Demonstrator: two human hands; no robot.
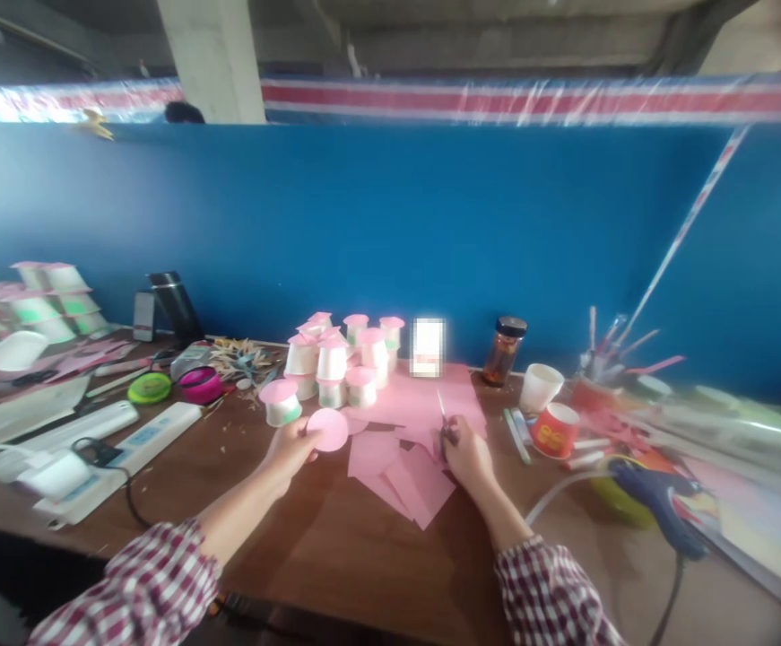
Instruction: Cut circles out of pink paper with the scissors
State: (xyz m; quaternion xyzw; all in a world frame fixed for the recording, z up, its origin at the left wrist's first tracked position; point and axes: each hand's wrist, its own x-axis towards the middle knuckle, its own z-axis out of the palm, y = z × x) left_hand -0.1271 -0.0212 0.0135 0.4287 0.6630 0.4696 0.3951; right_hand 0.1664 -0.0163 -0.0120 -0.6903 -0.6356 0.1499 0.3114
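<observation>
Between the thumb and fingers of my left hand (pixel 290 453) is a pink paper circle (pixel 329 431), held up above the table. My right hand (pixel 469 456) grips a pair of scissors (pixel 441 405), blades pointing away from me over a large pink sheet (pixel 461 390). Several cut pink paper pieces (pixel 423 489) lie overlapping on the table between my hands. Behind my left hand stand several white paper cups (pixel 332 362) topped with pink paper circles, some of them stacked. One such cup (pixel 283 408) sits apart, nearest to my left hand.
Left are power strips (pixel 131 458), a green tape roll (pixel 149 388), a magenta roll (pixel 200 384) and more stacked cups (pixel 47 305). A jar (pixel 506 350), a red cup (pixel 555 429) and a glue gun (pixel 665 502) stand or lie right. A blue partition (pixel 430 215) closes the back.
</observation>
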